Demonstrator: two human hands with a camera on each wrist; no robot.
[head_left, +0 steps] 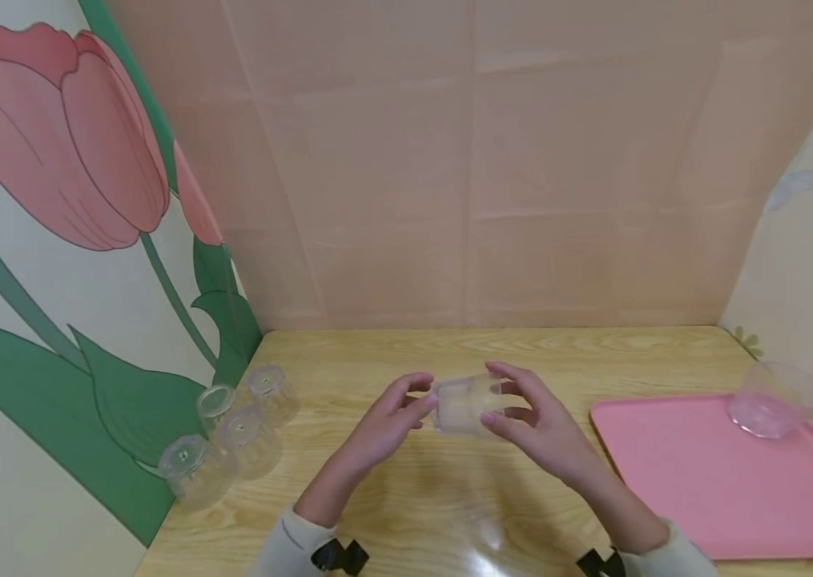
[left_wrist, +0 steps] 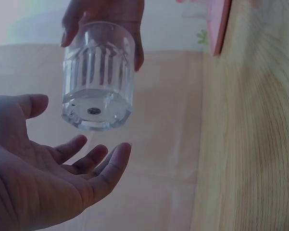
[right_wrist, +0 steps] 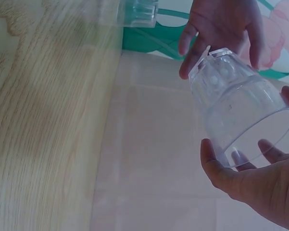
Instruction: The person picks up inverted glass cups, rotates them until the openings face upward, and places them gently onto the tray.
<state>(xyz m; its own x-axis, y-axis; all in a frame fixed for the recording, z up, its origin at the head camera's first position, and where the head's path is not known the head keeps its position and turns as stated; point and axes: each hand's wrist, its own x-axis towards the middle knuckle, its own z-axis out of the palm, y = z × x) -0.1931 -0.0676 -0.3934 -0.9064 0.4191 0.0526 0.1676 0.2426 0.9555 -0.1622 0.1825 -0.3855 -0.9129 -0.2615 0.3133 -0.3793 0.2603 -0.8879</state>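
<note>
A clear fluted tumbler [head_left: 458, 407] lies sideways in the air over the wooden table, its rim toward the right. My right hand [head_left: 537, 425] grips it around the rim end, with thumb and fingers on opposite sides in the right wrist view. Close by the tumbler's thick base is my left hand [head_left: 390, 421]. In the left wrist view the fingers of that hand [left_wrist: 53, 163] are loosely spread below the base, with a gap between them and the tumbler [left_wrist: 98, 79].
Several clear tumblers [head_left: 242, 437] stand upside down at the table's left edge, by the flower-patterned wall. On the right lies a pink tray [head_left: 709, 481], with a clear bowl [head_left: 774, 405] at its far right corner. A pinkish sheet [head_left: 485, 200] covers the back.
</note>
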